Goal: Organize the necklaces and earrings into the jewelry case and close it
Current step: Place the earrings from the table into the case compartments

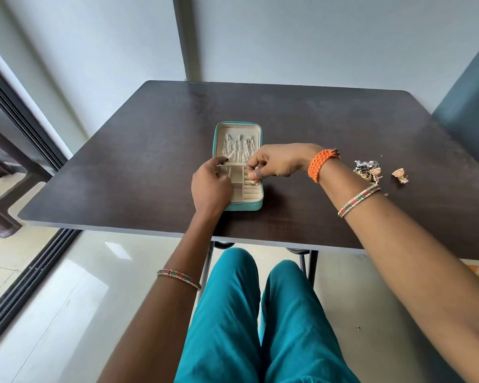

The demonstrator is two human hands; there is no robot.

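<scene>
Jewelry case [256, 201] open on bench [122, 167]; necklaces [238, 147] in lid. Right hand [274, 163] fingers pinch earring [254, 182] over right compartments; left hand [210, 185] fingers curled on case.

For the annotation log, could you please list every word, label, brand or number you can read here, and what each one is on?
None: no readable text shows anywhere.
The case shows no logo or label on its teal rim or cream lining.
The table, walls, bangles and loose earrings carry no print.
The right hand and left hand hide part of the tray.
</scene>
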